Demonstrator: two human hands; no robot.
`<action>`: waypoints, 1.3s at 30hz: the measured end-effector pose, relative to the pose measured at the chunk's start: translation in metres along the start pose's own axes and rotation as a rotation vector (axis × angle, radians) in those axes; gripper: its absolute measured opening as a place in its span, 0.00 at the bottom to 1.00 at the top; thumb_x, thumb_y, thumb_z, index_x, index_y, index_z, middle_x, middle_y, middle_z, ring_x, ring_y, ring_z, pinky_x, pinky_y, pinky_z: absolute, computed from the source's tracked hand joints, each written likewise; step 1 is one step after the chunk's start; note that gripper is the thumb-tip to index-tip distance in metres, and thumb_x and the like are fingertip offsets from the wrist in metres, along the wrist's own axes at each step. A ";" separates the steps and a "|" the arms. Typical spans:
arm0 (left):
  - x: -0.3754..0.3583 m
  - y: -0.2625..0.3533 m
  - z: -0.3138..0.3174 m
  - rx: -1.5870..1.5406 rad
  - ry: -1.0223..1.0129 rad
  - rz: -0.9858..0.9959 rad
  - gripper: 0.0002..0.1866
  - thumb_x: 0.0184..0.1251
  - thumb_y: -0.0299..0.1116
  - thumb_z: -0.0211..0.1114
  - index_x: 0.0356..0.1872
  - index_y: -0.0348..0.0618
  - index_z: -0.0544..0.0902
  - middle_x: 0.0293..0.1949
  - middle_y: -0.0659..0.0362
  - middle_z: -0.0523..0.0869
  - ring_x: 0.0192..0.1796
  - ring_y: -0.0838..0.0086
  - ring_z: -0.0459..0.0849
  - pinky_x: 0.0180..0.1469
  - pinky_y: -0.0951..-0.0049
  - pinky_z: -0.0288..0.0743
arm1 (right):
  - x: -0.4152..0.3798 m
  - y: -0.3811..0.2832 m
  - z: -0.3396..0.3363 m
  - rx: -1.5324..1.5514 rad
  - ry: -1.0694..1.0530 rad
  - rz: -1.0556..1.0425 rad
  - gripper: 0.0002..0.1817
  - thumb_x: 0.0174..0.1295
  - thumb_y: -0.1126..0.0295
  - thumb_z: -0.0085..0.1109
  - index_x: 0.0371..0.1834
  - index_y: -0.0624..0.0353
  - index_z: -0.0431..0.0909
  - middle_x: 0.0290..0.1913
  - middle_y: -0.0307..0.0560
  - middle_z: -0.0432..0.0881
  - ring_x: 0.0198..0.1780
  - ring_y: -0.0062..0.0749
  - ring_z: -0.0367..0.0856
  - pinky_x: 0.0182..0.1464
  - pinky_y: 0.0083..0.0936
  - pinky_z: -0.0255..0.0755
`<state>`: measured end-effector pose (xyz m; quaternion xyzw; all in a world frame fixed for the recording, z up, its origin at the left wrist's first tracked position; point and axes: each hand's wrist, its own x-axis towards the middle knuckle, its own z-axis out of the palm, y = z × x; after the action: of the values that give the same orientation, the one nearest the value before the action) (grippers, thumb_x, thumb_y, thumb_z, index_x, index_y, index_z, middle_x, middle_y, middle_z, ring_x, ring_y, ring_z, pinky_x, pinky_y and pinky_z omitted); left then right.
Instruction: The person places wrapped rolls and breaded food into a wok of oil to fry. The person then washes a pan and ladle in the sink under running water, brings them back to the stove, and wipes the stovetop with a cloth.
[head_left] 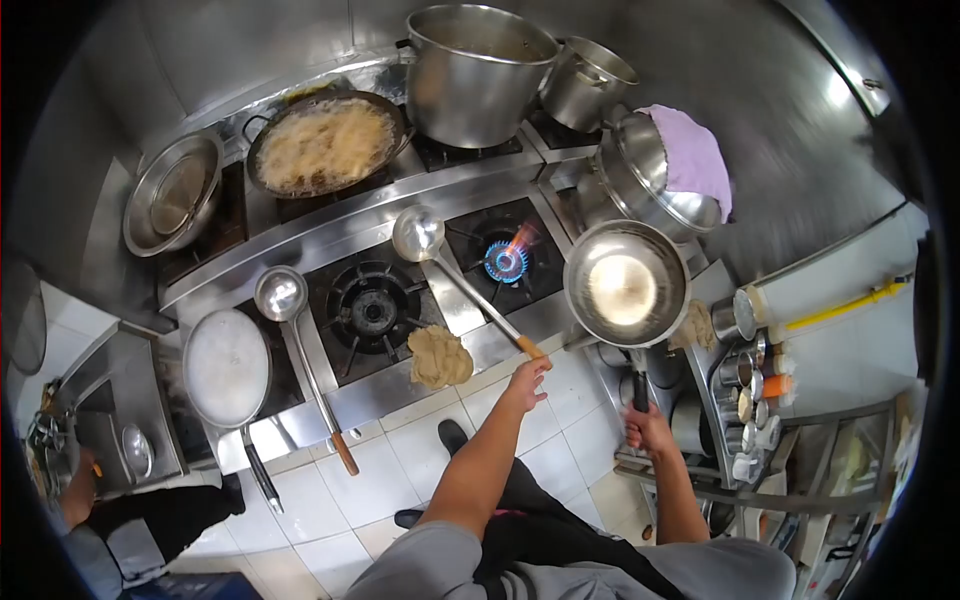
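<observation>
My right hand is wrapped around the black handle of a steel frying pan. The pan is held right of the lit burner, its shiny inside facing up. My left hand is at the wooden handle end of a long ladle, fingers partly spread and not closed round it. That ladle lies across the stove, its bowl up between the two front burners. A crumpled tan cloth sits on the stove's front edge, left of my left hand.
Food fries in foaming oil in a wok at the back. Beside it stand a tall stockpot and a steamer with a purple cloth. Front left are a white-filled pan and another ladle. Another person's arm shows far left.
</observation>
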<state>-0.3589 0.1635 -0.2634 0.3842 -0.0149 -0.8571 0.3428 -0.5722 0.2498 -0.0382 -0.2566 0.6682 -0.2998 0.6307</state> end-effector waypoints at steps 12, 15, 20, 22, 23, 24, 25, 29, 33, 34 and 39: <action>0.018 -0.002 0.023 0.053 0.131 -0.052 0.45 0.56 0.49 0.72 0.74 0.57 0.59 0.78 0.54 0.49 0.79 0.60 0.48 0.71 0.36 0.51 | -0.028 0.080 -0.067 -0.178 0.343 -0.185 0.13 0.58 0.72 0.64 0.31 0.51 0.65 0.14 0.35 0.64 0.10 0.23 0.63 0.10 0.24 0.58; 0.038 -0.014 0.040 -0.049 0.125 -0.055 0.46 0.57 0.49 0.72 0.75 0.55 0.58 0.79 0.56 0.46 0.79 0.60 0.47 0.72 0.37 0.49 | -0.025 0.084 -0.086 -0.293 0.397 -0.188 0.13 0.58 0.72 0.64 0.29 0.52 0.66 0.14 0.36 0.67 0.10 0.22 0.64 0.10 0.23 0.58; 0.078 -0.011 0.055 -0.210 0.001 0.038 0.37 0.57 0.50 0.72 0.67 0.57 0.68 0.73 0.59 0.61 0.76 0.66 0.55 0.70 0.41 0.54 | -0.028 0.103 -0.117 -0.372 0.548 -0.238 0.09 0.57 0.76 0.64 0.33 0.56 0.72 0.18 0.34 0.70 0.12 0.19 0.66 0.13 0.22 0.58; 0.078 -0.003 0.050 -0.265 -0.032 0.075 0.32 0.58 0.50 0.72 0.63 0.57 0.72 0.69 0.60 0.68 0.74 0.68 0.60 0.69 0.43 0.57 | -0.003 0.152 -0.171 -0.504 0.585 -0.342 0.09 0.56 0.77 0.64 0.35 0.57 0.73 0.19 0.34 0.70 0.13 0.19 0.66 0.14 0.22 0.58; 0.070 0.003 0.054 -0.259 -0.026 0.072 0.29 0.57 0.50 0.73 0.57 0.56 0.74 0.62 0.62 0.72 0.70 0.69 0.66 0.67 0.46 0.59 | 0.008 0.175 -0.191 -0.624 0.640 -0.471 0.09 0.56 0.77 0.63 0.37 0.58 0.74 0.20 0.34 0.71 0.13 0.19 0.66 0.14 0.23 0.58; 0.061 0.011 0.056 -0.249 -0.020 0.074 0.25 0.56 0.51 0.74 0.52 0.55 0.76 0.54 0.64 0.77 0.65 0.71 0.71 0.66 0.50 0.61 | 0.009 0.180 -0.194 -0.623 0.654 -0.449 0.09 0.56 0.78 0.63 0.38 0.59 0.73 0.21 0.35 0.72 0.13 0.20 0.66 0.14 0.24 0.58; 0.052 0.019 0.054 -0.258 0.014 0.102 0.25 0.56 0.51 0.74 0.52 0.55 0.76 0.54 0.64 0.77 0.65 0.71 0.71 0.66 0.50 0.61 | 0.002 0.173 -0.183 -0.546 0.646 -0.358 0.09 0.57 0.77 0.63 0.39 0.60 0.74 0.21 0.36 0.72 0.14 0.20 0.66 0.15 0.24 0.57; -0.002 0.043 0.036 -0.417 0.021 0.342 0.15 0.61 0.48 0.71 0.35 0.54 0.75 0.26 0.67 0.75 0.31 0.76 0.77 0.37 0.65 0.73 | 0.003 0.156 -0.146 -0.478 0.427 -0.486 0.08 0.59 0.74 0.61 0.35 0.56 0.70 0.19 0.34 0.69 0.12 0.20 0.65 0.13 0.24 0.56; -0.103 0.033 -0.012 -0.250 0.037 0.382 0.18 0.66 0.48 0.67 0.27 0.52 0.70 0.12 0.67 0.66 0.11 0.79 0.65 0.13 0.73 0.58 | 0.029 0.139 -0.086 -0.186 0.248 -0.237 0.10 0.60 0.75 0.60 0.39 0.57 0.68 0.16 0.33 0.63 0.10 0.19 0.61 0.12 0.24 0.53; -0.146 0.027 -0.017 -0.140 0.094 0.408 0.19 0.67 0.48 0.67 0.27 0.51 0.69 0.11 0.67 0.65 0.10 0.80 0.64 0.12 0.73 0.58 | 0.031 0.128 -0.069 -0.166 0.143 -0.216 0.10 0.61 0.75 0.59 0.34 0.54 0.64 0.15 0.33 0.62 0.10 0.21 0.60 0.11 0.24 0.54; -0.345 -0.039 -0.073 0.487 0.458 0.605 0.20 0.68 0.50 0.65 0.27 0.47 0.70 0.12 0.65 0.69 0.10 0.79 0.67 0.13 0.72 0.63 | 0.037 0.088 0.027 -0.197 -0.131 -0.221 0.10 0.63 0.72 0.57 0.34 0.52 0.63 0.14 0.34 0.60 0.08 0.21 0.59 0.09 0.24 0.56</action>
<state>-0.1704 0.4170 -0.1020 0.6118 -0.2517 -0.5829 0.4718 -0.5448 0.2817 -0.1286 -0.4081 0.6197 -0.2829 0.6078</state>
